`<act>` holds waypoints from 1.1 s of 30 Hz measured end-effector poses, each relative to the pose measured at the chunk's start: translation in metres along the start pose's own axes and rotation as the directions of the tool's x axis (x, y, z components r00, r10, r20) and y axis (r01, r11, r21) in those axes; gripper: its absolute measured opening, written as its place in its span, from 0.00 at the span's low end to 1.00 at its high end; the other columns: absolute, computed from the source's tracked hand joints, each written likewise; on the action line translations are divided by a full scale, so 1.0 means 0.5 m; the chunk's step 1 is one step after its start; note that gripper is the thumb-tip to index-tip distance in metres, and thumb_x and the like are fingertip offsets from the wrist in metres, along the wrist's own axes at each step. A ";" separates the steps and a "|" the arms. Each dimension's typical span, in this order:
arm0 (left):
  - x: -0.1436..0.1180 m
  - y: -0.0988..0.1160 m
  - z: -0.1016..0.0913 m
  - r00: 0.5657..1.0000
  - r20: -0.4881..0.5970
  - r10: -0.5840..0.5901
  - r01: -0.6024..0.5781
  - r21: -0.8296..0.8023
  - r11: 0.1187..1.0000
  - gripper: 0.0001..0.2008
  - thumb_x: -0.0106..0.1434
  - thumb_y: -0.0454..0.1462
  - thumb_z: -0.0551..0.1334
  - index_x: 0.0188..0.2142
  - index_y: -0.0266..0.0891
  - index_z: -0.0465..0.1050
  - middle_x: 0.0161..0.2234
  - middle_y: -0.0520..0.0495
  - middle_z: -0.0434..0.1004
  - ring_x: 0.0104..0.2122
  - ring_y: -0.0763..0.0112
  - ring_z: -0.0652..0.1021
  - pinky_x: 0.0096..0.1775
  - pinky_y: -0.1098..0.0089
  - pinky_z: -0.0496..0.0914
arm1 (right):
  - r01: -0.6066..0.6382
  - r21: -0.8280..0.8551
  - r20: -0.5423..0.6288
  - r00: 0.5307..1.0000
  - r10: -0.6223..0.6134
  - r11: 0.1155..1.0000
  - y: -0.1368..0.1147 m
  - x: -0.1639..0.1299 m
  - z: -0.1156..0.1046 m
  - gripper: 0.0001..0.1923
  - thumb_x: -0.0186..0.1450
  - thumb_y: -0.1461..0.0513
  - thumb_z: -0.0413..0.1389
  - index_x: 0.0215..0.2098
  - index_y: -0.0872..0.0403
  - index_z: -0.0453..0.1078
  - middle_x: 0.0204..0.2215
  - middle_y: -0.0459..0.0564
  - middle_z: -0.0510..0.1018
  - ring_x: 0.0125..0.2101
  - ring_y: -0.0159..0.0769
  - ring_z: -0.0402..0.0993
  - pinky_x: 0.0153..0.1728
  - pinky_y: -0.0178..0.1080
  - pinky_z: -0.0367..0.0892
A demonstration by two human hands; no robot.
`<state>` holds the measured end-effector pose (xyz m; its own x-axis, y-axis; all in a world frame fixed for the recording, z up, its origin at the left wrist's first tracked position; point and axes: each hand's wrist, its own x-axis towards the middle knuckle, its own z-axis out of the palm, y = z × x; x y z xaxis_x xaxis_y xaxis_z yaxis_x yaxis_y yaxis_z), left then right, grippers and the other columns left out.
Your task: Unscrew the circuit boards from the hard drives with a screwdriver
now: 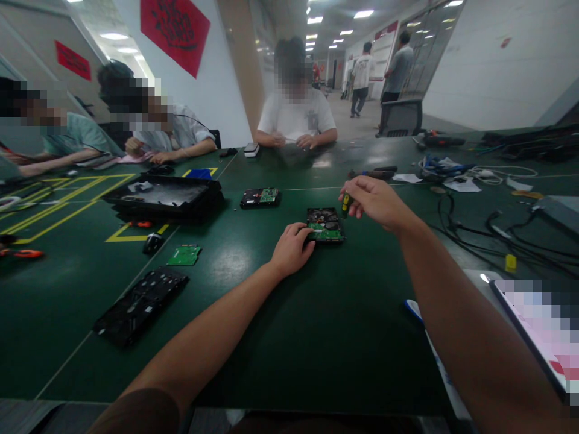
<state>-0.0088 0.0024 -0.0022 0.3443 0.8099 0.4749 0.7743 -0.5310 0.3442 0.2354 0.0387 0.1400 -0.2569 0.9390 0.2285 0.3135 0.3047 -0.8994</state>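
Note:
A black hard drive (326, 224) with a green circuit board on top lies on the dark green table (289, 337) in front of me. My left hand (293, 248) rests on the drive's near-left corner and steadies it. My right hand (376, 202) is closed around a small screwdriver (345, 204) with a yellow and black handle, held upright at the drive's far-right corner.
A second hard drive (260, 198) lies farther back. A loose green board (184, 255), a black mouse (152, 242), a flat black panel (141, 305) and a black tray (165, 196) sit left. Cables (479, 226) spread right. Three people sit across the table; two walk far behind.

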 end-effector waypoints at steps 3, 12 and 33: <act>0.000 -0.001 0.001 1.000 0.003 0.000 0.000 -0.006 1.000 0.17 0.72 0.40 0.63 0.58 0.41 0.74 0.58 0.38 0.73 0.60 0.52 0.73 0.62 0.49 0.71 | -0.031 0.019 -0.013 0.999 0.031 0.999 0.001 0.002 0.000 0.10 0.73 0.54 0.58 0.39 0.51 0.73 0.30 0.49 0.80 0.24 0.33 0.75 0.21 0.35 0.66; 0.001 -0.003 0.001 1.000 0.016 0.004 -0.004 -0.012 1.000 0.18 0.71 0.39 0.63 0.59 0.42 0.73 0.58 0.38 0.73 0.59 0.52 0.73 0.62 0.49 0.72 | -0.030 -0.172 -0.157 0.988 0.002 0.985 -0.006 -0.004 -0.009 0.10 0.68 0.56 0.63 0.33 0.52 0.72 0.25 0.48 0.77 0.24 0.32 0.70 0.23 0.37 0.63; 0.001 -0.001 0.000 1.000 0.013 0.005 -0.005 -0.021 1.000 0.17 0.71 0.39 0.63 0.58 0.42 0.73 0.57 0.38 0.74 0.59 0.52 0.73 0.61 0.50 0.72 | 0.153 -0.273 -0.101 0.977 -0.187 0.950 0.009 0.001 -0.010 0.07 0.71 0.56 0.62 0.43 0.49 0.72 0.38 0.51 0.81 0.35 0.39 0.76 0.36 0.41 0.72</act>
<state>-0.0093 0.0029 -0.0020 0.3553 0.8102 0.4662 0.7611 -0.5403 0.3589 0.2411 0.0411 0.1381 -0.2176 0.8769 0.4286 0.5082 0.4767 -0.7173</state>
